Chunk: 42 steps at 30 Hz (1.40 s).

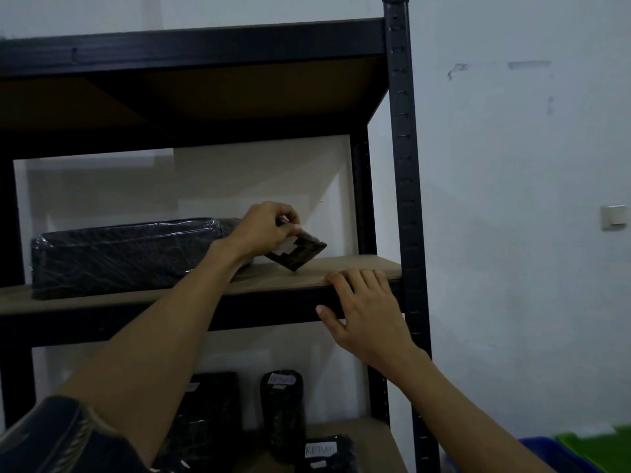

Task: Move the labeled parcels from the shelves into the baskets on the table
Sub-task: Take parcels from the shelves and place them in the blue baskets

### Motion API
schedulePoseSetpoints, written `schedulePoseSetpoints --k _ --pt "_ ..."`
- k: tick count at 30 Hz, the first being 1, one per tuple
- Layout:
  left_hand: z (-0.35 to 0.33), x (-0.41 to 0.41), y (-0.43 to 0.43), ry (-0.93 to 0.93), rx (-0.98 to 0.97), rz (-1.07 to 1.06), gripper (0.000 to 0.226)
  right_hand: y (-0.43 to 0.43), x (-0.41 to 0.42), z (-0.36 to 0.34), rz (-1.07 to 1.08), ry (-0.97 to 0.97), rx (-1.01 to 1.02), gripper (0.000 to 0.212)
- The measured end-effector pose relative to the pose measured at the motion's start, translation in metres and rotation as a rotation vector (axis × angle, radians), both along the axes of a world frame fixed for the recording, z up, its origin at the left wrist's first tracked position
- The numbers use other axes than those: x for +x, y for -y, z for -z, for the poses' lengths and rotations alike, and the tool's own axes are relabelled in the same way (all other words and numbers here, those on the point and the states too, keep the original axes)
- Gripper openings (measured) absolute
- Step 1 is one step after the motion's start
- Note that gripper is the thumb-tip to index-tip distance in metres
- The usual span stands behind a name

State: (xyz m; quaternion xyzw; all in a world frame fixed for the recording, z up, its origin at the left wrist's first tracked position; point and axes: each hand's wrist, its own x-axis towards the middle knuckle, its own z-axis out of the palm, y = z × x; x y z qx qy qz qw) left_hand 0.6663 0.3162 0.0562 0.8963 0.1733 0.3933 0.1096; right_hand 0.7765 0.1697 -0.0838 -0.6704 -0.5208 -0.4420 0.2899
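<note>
My left hand (264,230) pinches a small flat black parcel (298,252) with a white label, tilted with one corner touching the middle shelf board (358,268). My right hand (367,308) rests with straight fingers on the front edge of that shelf, right of the parcel. A long black plastic-wrapped parcel (123,254) lies on the same shelf to the left. On the lower shelf stand a flat black parcel (208,414), an upright round black parcel (282,404) with a label, and a small labeled parcel (322,452).
The black metal shelf post (406,199) rises at the right of the shelves. A white wall with a light switch (614,217) lies beyond. A blue basket (549,452) and a green basket (601,445) show at the bottom right corner.
</note>
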Motion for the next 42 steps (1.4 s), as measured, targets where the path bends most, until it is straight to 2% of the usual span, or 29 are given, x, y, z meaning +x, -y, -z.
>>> schedulePoseSetpoints --k 3,5,7,11,17,23,27,33,37,40,42 --pt "-0.001 -0.004 0.004 -0.046 0.138 -0.011 0.018 0.0 0.0 0.0 0.001 0.007 0.007 0.045" --pt "-0.001 -0.006 0.006 -0.063 0.101 0.021 0.036 0.0 0.001 0.001 -0.001 0.018 0.018 0.044" --pt "0.001 -0.007 0.005 -0.105 0.034 0.044 0.042 -0.001 0.003 0.001 -0.001 0.027 0.02 0.044" --pt "0.006 -0.011 -0.009 -0.248 -0.005 0.056 0.033 -0.003 0.005 0.002 -0.001 0.032 0.02 0.045" --pt "0.016 -0.014 -0.026 -0.23 -0.076 0.042 0.026 -0.005 0.007 0.003 -0.017 0.027 0.015 0.044" --pt "-0.01 -0.008 -0.016 -0.11 0.05 -0.005 0.025 -0.007 0.009 0.004 -0.034 0.018 0.005 0.045" --pt "-0.026 -0.001 -0.011 -0.267 0.077 0.004 0.034 -0.008 0.011 0.003 -0.036 0.009 0.004 0.045" --pt "0.001 0.014 -0.036 -0.352 0.38 -0.282 0.059 -0.01 0.013 0.004 -0.018 0.019 0.012 0.045" --pt "0.023 0.011 -0.041 -0.157 0.394 -0.294 0.048 -0.01 0.012 0.004 -0.017 0.024 0.018 0.045" --pt "0.034 0.003 -0.028 -0.109 0.489 -0.638 0.048 -0.011 0.014 0.005 -0.021 0.021 0.015 0.046" --pt "0.041 -0.007 -0.016 -0.22 0.39 -0.839 0.059 -0.012 0.014 0.005 -0.024 0.017 0.013 0.046"
